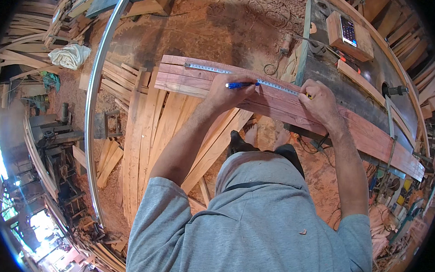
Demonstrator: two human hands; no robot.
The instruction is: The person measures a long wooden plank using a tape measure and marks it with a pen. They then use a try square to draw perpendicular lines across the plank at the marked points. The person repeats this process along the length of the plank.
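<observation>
Several long reddish planks (274, 102) lie side by side before me, running from upper left to lower right. A tape measure's pale blade (204, 67) stretches along their top face, its hook end near the planks' left end. In the closed fingers of my left hand (225, 92) is a blue pen (239, 85), resting over the blade about midway along it. My right hand (319, 101) is closed around the tape measure at the blade's other end. Its case is mostly hidden; a bit of yellow shows by the thumb.
A dark workbench (370, 78) at the right supports the planks and carries a wooden block (358, 45) with a phone (348, 30) on it. Pale boards (145, 131) are stacked at the left, beside a tall metal rail (94, 78). Cables (276, 65) lie on the sawdust-covered floor.
</observation>
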